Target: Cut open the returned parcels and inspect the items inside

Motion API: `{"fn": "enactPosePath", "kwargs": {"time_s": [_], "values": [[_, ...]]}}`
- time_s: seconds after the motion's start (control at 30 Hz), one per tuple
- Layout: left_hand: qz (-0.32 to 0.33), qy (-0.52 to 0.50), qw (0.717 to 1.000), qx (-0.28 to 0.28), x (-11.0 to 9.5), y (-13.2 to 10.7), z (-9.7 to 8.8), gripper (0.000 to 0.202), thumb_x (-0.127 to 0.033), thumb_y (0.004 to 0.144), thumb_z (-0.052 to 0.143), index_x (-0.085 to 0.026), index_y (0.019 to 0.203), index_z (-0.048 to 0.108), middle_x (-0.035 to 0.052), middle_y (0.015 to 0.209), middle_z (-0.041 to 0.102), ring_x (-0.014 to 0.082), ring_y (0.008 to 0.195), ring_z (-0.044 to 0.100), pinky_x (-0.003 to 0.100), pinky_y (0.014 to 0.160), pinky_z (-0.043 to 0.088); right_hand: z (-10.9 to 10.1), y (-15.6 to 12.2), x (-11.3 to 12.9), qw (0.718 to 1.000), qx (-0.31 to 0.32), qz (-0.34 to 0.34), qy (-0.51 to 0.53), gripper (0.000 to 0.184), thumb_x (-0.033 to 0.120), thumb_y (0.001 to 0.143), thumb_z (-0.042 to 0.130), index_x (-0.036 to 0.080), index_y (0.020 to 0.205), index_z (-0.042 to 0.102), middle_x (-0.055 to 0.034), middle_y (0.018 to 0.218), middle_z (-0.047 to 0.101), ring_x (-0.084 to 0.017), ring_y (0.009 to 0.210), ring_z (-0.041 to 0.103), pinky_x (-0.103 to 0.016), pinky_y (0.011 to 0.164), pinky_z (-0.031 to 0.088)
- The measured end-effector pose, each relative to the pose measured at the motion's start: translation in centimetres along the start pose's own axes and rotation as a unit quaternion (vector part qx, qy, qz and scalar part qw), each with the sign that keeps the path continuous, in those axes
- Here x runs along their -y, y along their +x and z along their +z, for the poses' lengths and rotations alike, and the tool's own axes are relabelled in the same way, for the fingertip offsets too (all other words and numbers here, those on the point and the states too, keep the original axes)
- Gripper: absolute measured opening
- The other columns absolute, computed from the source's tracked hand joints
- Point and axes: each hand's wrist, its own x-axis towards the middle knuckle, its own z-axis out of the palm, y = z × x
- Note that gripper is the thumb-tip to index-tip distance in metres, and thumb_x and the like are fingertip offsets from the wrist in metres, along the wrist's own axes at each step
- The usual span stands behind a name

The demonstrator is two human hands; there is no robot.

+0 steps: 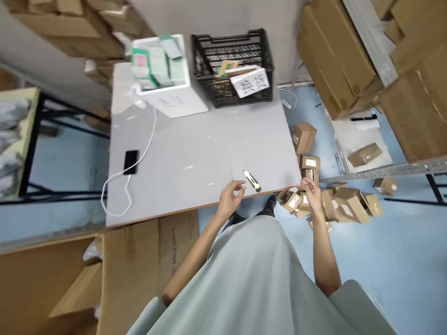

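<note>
Slim box cutter [252, 181] is lying on a smooth, glossy grey table [195, 149], near the front edge.
Left hand [232, 196] is curling just beside it, palm inward, thumb and fingers standing slightly apart; right hand [311, 190] is bending its fingers by the front right corner, can't tell if they're pinching the edge. Slatted black plastic crate [223, 95] and smooth-walled white box [176, 103] are standing at the back.

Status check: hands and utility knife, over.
Left hand empty, beside the utility knife. Right hand at front right corner of table. Knife lying on table, unheld. Nothing seen between knife and left hand.
</note>
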Motion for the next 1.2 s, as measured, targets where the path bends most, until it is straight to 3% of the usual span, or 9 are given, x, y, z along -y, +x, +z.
{"fn": "enactPosePath", "kwargs": {"time_s": [0.13,0.27,0.4,0.6,0.77,0.93,1.07,1.2], "values": [[-0.054,-0.036,0.991,-0.120,3.0,-4.4,-5.8,0.027,-0.051,0.100,0.072,-0.025,0.100,0.077,0.0045,0.092,0.078,0.0224,0.085,0.076,0.036,0.081,0.065,7.2,-1.3,4.5,0.996,0.074,-0.039,-0.023,0.062,0.071,0.080,0.087,0.021,0.116,0.080,-0.0189,0.122,0.089,-0.038,0.120,0.086,-0.065,0.123,0.060],[-0.085,-0.071,0.972,-0.206,6.2,-9.4,-11.2,0.033,-0.056,0.097,0.075,-0.025,0.086,0.070,0.0020,0.082,0.077,0.0206,0.077,0.074,0.035,0.082,0.063,15.7,-5.1,7.8,0.984,0.149,-0.074,-0.061,0.065,0.076,0.081,0.087,0.021,0.116,0.081,-0.0195,0.121,0.089,-0.038,0.119,0.086,-0.065,0.119,0.062],[-0.135,-0.106,0.944,-0.282,9.6,-14.5,-15.9,0.039,-0.059,0.097,0.073,-0.026,0.079,0.065,0.0009,0.077,0.075,0.0199,0.075,0.072,0.033,0.078,0.060,24.5,-10.2,9.2,0.960,0.243,-0.096,-0.101,0.062,0.074,0.087,0.086,0.021,0.119,0.081,-0.0201,0.126,0.088,-0.037,0.122,0.085,-0.063,0.119,0.061],[-0.191,-0.153,0.884,-0.398,15.4,-21.9,-22.5,0.038,-0.060,0.098,0.069,-0.026,0.082,0.064,0.0007,0.079,0.076,0.0197,0.076,0.072,0.033,0.077,0.059,37.9,-18.3,9.5,0.900,0.391,-0.116,-0.155,0.062,0.073,0.089,0.088,0.020,0.121,0.082,-0.0197,0.124,0.089,-0.036,0.118,0.086,-0.064,0.118,0.062],[-0.240,-0.164,0.824,-0.486,19.1,-27.9,-26.9,0.033,-0.057,0.102,0.066,-0.026,0.090,0.067,0.0011,0.084,0.077,0.0198,0.078,0.073,0.034,0.080,0.060,47.6,-25.1,10.2,0.828,0.510,-0.115,-0.205,0.056,0.070,0.093,0.087,0.021,0.121,0.083,-0.0187,0.126,0.089,-0.035,0.120,0.085,-0.063,0.118,0.062],[-0.302,-0.174,0.745,-0.568,21.5,-32.3,-29.5,0.034,-0.059,0.103,0.066,-0.027,0.093,0.067,0.0026,0.088,0.079,0.0207,0.083,0.075,0.035,0.086,0.062,57.4,-29.5,9.6,0.742,0.614,-0.110,-0.244,0.053,0.069,0.093,0.087,0.024,0.121,0.084,-0.0161,0.125,0.090,-0.036,0.121,0.085,-0.063,0.120,0.062],[-0.354,-0.180,0.669,-0.629,22.3,-35.0,-31.1,0.034,-0.060,0.100,0.068,-0.027,0.093,0.067,0.0040,0.090,0.079,0.0219,0.087,0.076,0.037,0.088,0.063,65.8,-33.1,7.4,0.653,0.698,-0.104,-0.273,0.053,0.072,0.091,0.086,0.025,0.117,0.083,-0.0141,0.123,0.090,-0.036,0.120,0.085,-0.062,0.119,0.064],[-0.397,-0.184,0.579,-0.688,22.6,-37.2,-32.1,0.032,-0.056,0.099,0.069,-0.026,0.092,0.066,0.0045,0.089,0.078,0.0218,0.087,0.075,0.038,0.090,0.065,72.1,-37.7,5.1,0.545,0.786,-0.099,-0.273,0.054,0.074,0.097,0.081,0.027,0.122,0.083,-0.0130,0.126,0.089,-0.034,0.119,0.085,-0.057,0.117,0.065]]}}
